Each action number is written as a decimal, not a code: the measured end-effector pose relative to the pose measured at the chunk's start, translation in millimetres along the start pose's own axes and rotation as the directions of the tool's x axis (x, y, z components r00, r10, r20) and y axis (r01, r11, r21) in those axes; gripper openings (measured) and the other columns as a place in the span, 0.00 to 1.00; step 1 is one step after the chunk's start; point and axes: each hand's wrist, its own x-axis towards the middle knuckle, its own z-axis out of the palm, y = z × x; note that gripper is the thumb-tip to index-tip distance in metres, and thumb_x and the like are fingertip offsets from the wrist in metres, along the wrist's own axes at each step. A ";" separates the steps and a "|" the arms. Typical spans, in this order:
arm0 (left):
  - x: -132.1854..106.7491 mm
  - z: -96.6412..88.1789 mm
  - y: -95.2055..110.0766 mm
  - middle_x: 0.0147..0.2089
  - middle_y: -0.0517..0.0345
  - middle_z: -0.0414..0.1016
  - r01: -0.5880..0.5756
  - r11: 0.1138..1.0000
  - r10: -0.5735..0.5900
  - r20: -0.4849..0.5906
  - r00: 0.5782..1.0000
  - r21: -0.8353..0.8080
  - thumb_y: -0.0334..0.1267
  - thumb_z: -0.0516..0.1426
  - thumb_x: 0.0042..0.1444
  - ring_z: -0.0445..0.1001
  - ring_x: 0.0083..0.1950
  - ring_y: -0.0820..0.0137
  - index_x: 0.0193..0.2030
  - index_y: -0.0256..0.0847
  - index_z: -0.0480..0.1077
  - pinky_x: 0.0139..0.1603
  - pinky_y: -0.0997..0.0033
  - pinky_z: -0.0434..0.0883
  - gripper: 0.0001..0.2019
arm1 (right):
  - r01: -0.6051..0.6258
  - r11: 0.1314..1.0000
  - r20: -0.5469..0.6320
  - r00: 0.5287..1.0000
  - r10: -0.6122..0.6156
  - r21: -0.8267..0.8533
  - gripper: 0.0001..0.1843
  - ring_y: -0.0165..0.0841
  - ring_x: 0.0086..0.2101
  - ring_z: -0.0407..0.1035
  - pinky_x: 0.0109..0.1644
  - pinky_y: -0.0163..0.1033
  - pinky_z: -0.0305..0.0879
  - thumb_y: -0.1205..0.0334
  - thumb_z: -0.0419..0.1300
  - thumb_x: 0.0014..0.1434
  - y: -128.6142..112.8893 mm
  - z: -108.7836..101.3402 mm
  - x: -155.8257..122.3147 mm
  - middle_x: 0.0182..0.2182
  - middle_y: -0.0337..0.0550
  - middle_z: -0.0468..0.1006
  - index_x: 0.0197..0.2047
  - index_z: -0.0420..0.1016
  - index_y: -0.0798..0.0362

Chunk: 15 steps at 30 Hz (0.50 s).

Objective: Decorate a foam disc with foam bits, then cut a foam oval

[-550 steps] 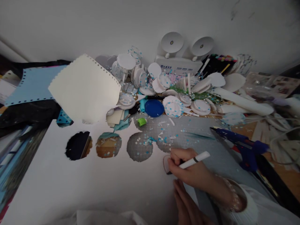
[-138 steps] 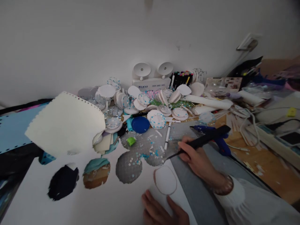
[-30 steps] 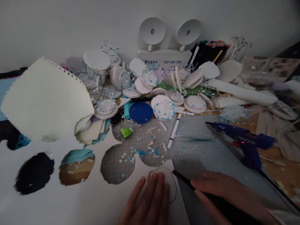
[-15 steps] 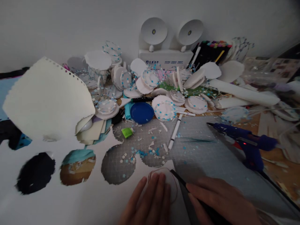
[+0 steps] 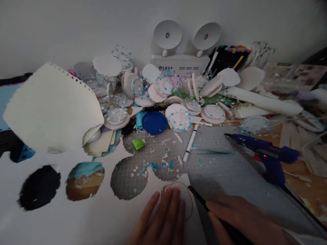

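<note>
My left hand (image 5: 163, 217) lies flat, fingers stretched, on a white sheet (image 5: 97, 221) with several rough-edged round holes. Beside and partly under its fingers, a thin reddish-brown circle outline (image 5: 191, 204) is drawn near the sheet's right edge. In my right hand (image 5: 237, 214) is a slim black pen-like tool (image 5: 198, 196); whether it is a pen or a knife I cannot tell. Its tip is close to the upper right of the outline, at the sheet's edge. Under the sheet is a grey cutting mat (image 5: 214, 170).
A blue glue gun (image 5: 268, 149) with a red light lies at right. Tweezers (image 5: 216, 152), a white marker (image 5: 190, 143), a green packet (image 5: 138, 144) and a blue disc (image 5: 154, 123) lie ahead. White paper discs with blue stars (image 5: 179, 118) crowd the back, before a twin-head lamp (image 5: 181, 61).
My right hand and the black tool have shifted slightly right, the tip moving a little away from the circle outline. My left hand stays in place.
</note>
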 end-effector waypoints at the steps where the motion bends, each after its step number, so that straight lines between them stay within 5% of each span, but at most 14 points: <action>1: -0.3 -0.7 -0.3 0.55 0.55 0.76 0.001 1.000 -0.001 -0.011 1.000 -0.001 0.32 0.43 0.64 0.52 0.71 0.61 0.52 0.36 0.72 0.73 0.56 0.40 0.19 | -0.006 1.000 0.001 1.000 0.006 0.005 0.13 0.34 0.24 0.76 0.24 0.35 0.73 0.68 0.54 0.57 -0.5 0.2 0.2 0.28 0.38 0.80 0.45 0.69 0.44; 15: -0.8 0.4 -1.4 0.56 0.54 0.75 -0.005 1.000 0.005 0.007 1.000 -0.005 0.32 0.43 0.64 0.67 0.61 0.64 0.54 0.36 0.71 0.72 0.56 0.43 0.20 | -0.019 0.999 0.060 0.998 0.016 0.044 0.12 0.32 0.23 0.73 0.25 0.36 0.68 0.71 0.52 0.58 -2.5 2.3 4.6 0.25 0.38 0.78 0.40 0.70 0.46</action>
